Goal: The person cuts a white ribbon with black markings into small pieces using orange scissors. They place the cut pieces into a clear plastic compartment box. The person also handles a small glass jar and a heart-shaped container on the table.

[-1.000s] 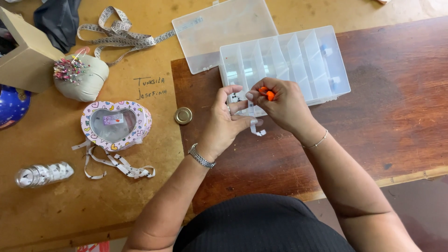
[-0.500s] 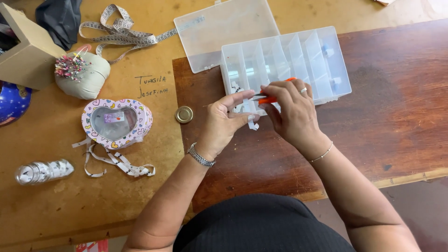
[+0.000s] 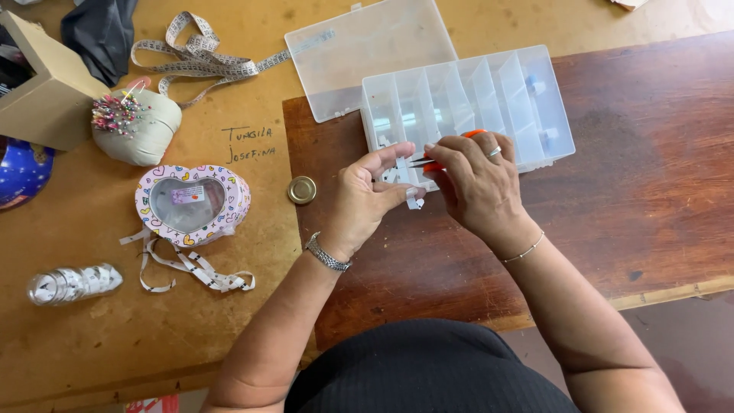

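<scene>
Over dark wood, right hand (image 3: 478, 187) grips scissors (image 3: 443, 157); left hand (image 3: 367, 199) apparently pinches ribbon (image 3: 413, 200).

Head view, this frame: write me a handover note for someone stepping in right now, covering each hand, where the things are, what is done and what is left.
Left hand: pinches a short piece of white ribbon at the front of the clear compartment box.
Right hand: grips orange-handled scissors, tips pointing toward the ribbon.
Things: box open on the dark wooden board, lid laid back. On the tan table to the left: heart-shaped tin, loose ribbon strip, ribbon roll, pincushion, tape measure, small gold lid.
Done: a few small items sit in the compartments.
Left: the ribbon in hand is not yet put down.
</scene>
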